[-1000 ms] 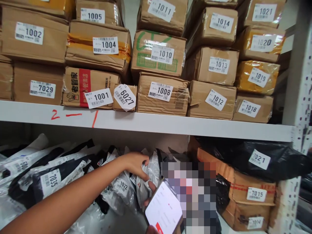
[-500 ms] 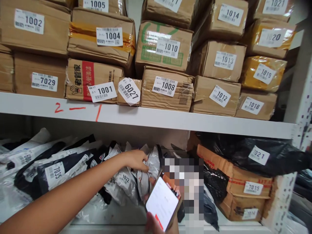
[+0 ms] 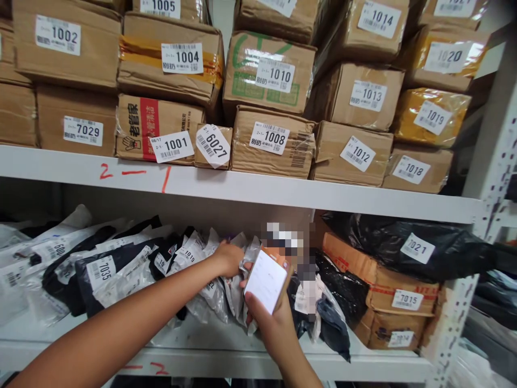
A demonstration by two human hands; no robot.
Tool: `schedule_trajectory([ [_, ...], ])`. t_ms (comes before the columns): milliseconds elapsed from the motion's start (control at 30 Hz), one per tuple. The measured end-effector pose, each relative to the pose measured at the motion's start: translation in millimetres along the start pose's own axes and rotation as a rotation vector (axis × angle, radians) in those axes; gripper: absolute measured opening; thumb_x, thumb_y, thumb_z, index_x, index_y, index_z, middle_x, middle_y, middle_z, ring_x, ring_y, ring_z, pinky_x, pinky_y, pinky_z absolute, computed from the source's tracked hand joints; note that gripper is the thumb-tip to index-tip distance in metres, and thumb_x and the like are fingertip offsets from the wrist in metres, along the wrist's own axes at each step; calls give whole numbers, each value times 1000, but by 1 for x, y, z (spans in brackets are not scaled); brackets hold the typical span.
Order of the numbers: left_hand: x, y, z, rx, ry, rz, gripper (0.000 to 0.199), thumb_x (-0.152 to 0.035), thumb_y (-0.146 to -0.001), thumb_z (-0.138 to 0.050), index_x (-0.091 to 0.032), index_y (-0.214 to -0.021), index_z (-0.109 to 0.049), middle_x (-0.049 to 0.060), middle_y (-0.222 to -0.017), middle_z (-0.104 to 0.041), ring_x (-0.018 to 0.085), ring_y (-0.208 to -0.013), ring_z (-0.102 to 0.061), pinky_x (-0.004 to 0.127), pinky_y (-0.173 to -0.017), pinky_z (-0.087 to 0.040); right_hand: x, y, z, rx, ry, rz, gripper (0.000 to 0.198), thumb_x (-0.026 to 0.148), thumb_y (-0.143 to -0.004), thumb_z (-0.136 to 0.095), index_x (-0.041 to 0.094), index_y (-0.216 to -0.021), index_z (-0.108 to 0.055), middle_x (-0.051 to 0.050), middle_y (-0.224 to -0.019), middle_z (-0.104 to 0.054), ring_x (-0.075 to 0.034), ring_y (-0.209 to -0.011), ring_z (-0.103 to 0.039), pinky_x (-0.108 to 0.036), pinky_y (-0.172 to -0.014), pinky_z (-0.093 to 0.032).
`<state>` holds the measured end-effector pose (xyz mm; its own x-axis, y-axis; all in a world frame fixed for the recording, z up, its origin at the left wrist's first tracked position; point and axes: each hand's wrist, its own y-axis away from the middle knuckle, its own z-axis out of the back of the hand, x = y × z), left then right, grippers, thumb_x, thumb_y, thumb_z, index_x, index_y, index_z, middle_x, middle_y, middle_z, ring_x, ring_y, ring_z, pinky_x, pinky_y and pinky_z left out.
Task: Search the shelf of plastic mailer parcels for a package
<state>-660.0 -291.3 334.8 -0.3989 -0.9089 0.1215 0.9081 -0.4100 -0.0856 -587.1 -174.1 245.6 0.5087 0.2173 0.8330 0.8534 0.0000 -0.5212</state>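
Grey poly-mailer parcels (image 3: 226,293), filed upright on the lower shelf (image 3: 226,366), are parted by the left hand (image 3: 229,258), fingers closed on one; at its 3 o'clock, the right hand (image 3: 271,318) grips a phone (image 3: 265,280), screen toward the viewer.

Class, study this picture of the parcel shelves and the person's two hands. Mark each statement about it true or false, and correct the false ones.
1. The right hand holds a phone with a lit white screen. True.
2. The left hand rests on the cardboard boxes of the upper shelf. False: it is down among the grey and black mailer bags on the lower shelf.
3. The box labelled 1001 has a red panel on its front. True.
4. The label 7021 is stuck on a cardboard box. False: it is on a black plastic bag.
5. The red marks on the upper shelf edge read 2, a dash and 1. True.
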Motion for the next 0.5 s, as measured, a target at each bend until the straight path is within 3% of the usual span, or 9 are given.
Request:
schedule_trajectory([
  [133, 6, 5, -9, -116, 81, 97, 28, -26, -76, -45, -15, -88, -68, 15, -100, -71, 28, -99, -63, 36, -84, -44, 3, -21, 3, 19, -91, -229, 49, 33, -61, -68, 14, -104, -57, -5, -79, -67, -10, -44, -49, -20, -27, -39],
  [233, 14, 10, -13, -199, 147, 167, 27, -30, -77, -42, -17, -80, -65, 11, -92, -71, 25, -89, -64, 31, -72, -44, 0, -23, 9, -27, -113, -279, 43, 31, -56, -67, 12, -94, -61, -3, -70, -65, -13, -47, -52, -20, -27, -40],
  [333, 21, 19, -14, -279, 189, 213, 25, -28, -76, -42, -16, -83, -62, 9, -84, -68, 21, -79, -63, 29, -67, -43, -3, -20, 11, -36, -134, -308, 49, 29, -54, -68, 10, -98, -58, -8, -83, -69, -11, -45, -53, -20, -26, -39],
  [400, 25, 27, -15, -328, 200, 233, 33, -24, -75, -43, -14, -103, -58, 8, -88, -67, 21, -80, -62, 30, -70, -44, -4, -19, 10, -38, -150, -317, 54, 28, -54, -68, 10, -103, -55, -12, -93, -70, -12, -45, -55, -20, -26, -39],
  [500, 30, 36, -16, -394, 174, 207, 43, -17, -74, -46, -19, -117, -54, 10, -112, -59, 25, -104, -55, 36, -91, -40, -5, -20, 7, -46, -171, -324, 59, 28, -53, -68, 11, -107, -51, -13, -98, -70, -12, -44, -56, -20, -25, -39],
])
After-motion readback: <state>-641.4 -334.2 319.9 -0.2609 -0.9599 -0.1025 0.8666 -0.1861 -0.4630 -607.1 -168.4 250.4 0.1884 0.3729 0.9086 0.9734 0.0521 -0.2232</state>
